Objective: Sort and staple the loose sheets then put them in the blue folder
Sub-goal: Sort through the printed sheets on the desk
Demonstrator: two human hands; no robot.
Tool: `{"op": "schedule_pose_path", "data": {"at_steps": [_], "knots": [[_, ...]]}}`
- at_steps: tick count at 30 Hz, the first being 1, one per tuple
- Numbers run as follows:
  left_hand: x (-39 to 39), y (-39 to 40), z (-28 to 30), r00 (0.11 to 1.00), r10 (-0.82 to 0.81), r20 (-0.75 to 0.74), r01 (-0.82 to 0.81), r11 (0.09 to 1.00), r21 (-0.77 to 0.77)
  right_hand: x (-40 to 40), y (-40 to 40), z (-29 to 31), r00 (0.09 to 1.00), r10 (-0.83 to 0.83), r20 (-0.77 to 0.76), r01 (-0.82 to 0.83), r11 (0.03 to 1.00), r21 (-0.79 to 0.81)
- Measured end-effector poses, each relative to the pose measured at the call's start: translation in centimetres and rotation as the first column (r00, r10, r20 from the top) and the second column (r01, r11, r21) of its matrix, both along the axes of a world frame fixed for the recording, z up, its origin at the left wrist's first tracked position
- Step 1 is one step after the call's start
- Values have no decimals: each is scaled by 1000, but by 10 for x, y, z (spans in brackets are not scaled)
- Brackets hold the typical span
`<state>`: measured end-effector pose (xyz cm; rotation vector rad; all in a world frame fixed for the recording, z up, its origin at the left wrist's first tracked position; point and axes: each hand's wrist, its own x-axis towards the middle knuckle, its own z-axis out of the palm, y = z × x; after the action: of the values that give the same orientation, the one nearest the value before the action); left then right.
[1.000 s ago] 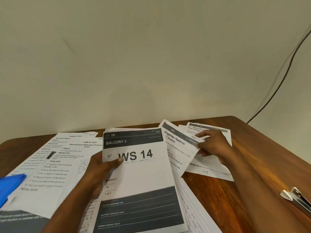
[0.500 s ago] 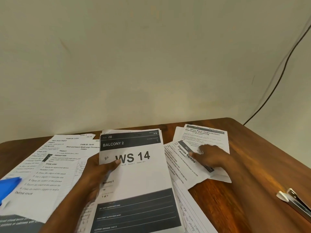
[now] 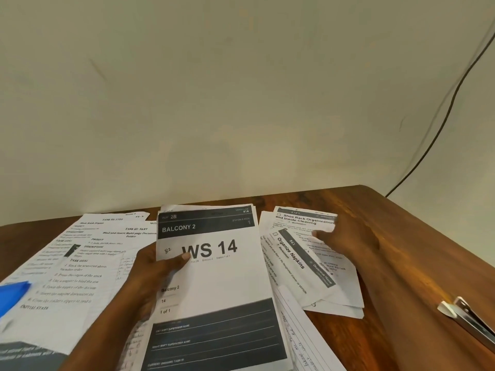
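My left hand (image 3: 158, 266) grips a stack of sheets topped by the "BALCONY 2 / WS 14" page (image 3: 214, 277), thumb on its face. To the right lies the "Organize Napkins" sheet (image 3: 292, 266) over other pages. My right hand (image 3: 345, 236) pinches the "Shoe Rack Organization" sheet (image 3: 305, 222) at its right edge, fingers curled round the paper. More loose printed sheets (image 3: 80, 269) spread across the left of the table. A corner of the blue folder (image 3: 10, 293) shows at the left edge. The metal stapler (image 3: 468, 321) lies at the right edge.
The wooden table (image 3: 401, 250) ends at a rounded far right corner against a plain wall. A black cable (image 3: 439, 129) runs down the wall at right. Handwritten lined sheets (image 3: 302, 341) lie under the stack near the front.
My right hand laid the "Organize Napkins" sheet down flat, then moved back and right to take hold of the "Shoe Rack" sheet. The left hand kept its stack nearly still.
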<state>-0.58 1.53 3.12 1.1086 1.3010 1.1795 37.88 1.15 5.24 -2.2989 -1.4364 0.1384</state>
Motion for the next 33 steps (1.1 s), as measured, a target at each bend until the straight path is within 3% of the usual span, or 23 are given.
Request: {"op": "schedule_pose_path", "data": {"at_steps": [2, 7, 12, 17, 25, 27, 29, 31, 33], "knots": [[0, 0, 0, 1000, -6, 1, 6, 1000, -6, 8, 1, -15, 994, -99, 36, 99, 995, -23], [1, -1, 0, 1000, -17, 7, 17, 1000, -4, 13, 8, -21, 942, -20, -334, 46, 997, 69], [0, 1, -3, 1000, -19, 12, 19, 1000, 1, 19, 8, -28, 890, -67, -451, 194, 951, 242], [0, 2, -4, 1000, -20, 7, 20, 1000, 2, 24, 9, -23, 698, 79, -711, 237, 913, 333], [0, 5, -8, 1000, -12, 7, 12, 1000, 0, 23, 8, -19, 617, 120, -778, 240, 913, 331], [-1, 5, -8, 1000, -16, 8, 16, 1000, 1, 22, 9, -18, 656, 82, -750, 296, 887, 356], [0, 5, -8, 1000, -24, 15, 24, 1000, 6, 20, 6, -12, 790, 17, -613, 409, 730, 548], [0, 4, -7, 999, -26, 22, 26, 1000, 12, 12, 1, 3, 906, 28, -422, 370, 429, 824], [0, 4, -6, 999, -28, 31, 27, 999, 23, 3, -3, 23, 932, 129, -339, 304, 230, 924]]}}
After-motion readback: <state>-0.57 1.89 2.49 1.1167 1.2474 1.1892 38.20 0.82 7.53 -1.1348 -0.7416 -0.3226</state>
